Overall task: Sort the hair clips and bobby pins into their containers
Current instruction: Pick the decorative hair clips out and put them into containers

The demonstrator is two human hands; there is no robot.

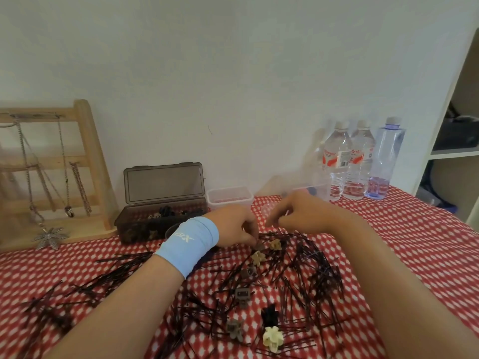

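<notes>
red-checked tablecloth (388,242) holds scattered bobby pins (311,275); left hand (233,229) pinches a brown clip (259,246), right hand (300,213) blurred, grip unclear; lift it clear of pins.

Head-worn view, forward-down, close over tablecloth (388,242)
</notes>
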